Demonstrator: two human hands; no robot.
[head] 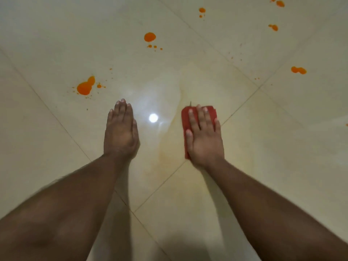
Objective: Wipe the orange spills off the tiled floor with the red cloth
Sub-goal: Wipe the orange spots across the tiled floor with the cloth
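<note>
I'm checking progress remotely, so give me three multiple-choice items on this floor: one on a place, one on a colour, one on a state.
1. Where is the red cloth?
A. under the right hand
B. under the left hand
C. lying apart from both hands

2. What colour are the spills?
A. green
B. orange
C. blue

3. How is the left hand?
A. gripping the cloth
B. clenched in a fist
C. flat, fingers straight

Key: 1 A, the right hand presses flat on the cloth. 2 B, orange blobs dot the tiled floor. 3 C, its fingers lie straight and hold nothing.
</note>
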